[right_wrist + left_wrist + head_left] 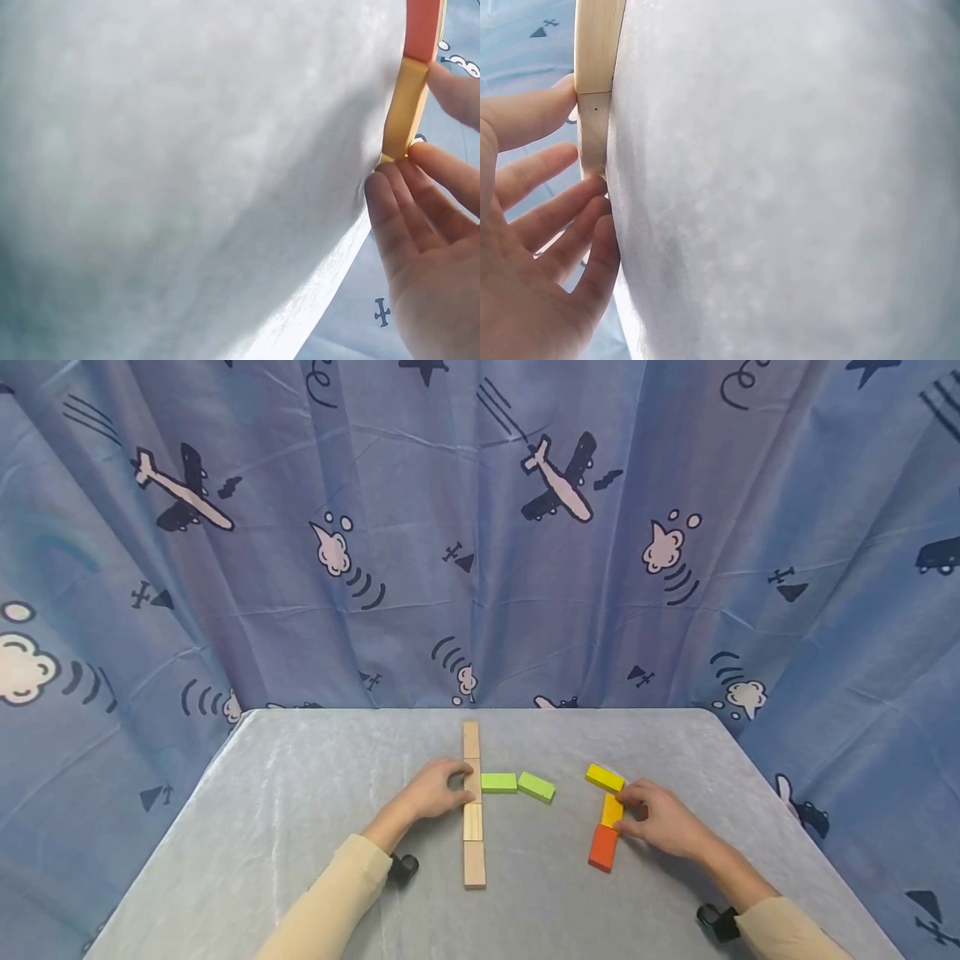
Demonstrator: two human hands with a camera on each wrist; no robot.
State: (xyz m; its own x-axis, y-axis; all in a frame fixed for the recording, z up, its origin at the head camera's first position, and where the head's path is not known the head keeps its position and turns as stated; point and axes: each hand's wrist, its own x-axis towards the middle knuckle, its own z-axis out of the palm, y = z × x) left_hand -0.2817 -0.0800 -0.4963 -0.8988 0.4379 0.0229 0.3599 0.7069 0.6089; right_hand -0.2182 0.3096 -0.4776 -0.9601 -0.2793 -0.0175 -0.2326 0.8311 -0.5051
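Observation:
Four plain wooden blocks form a straight column in the head view, and my left hand (435, 788) holds the second wooden block (472, 781) from the far end between thumb and fingers. In the left wrist view, the left hand (547, 225) has its thumb near a joint between blocks, beside the wooden block (594, 127). My right hand (663, 818) pinches a yellow block (612, 810) by its ends; the right wrist view shows that yellow block (405, 109) between the thumb and index finger of the right hand (439, 255). A red block (602, 848) adjoins its near end.
One green block (498, 783) extends right from the wooden column, with another green block (536, 787) angled beside it. Another yellow block (604, 777) lies tilted beyond the right hand. A patterned blue curtain (405, 568) hangs behind the grey-white table (337, 760).

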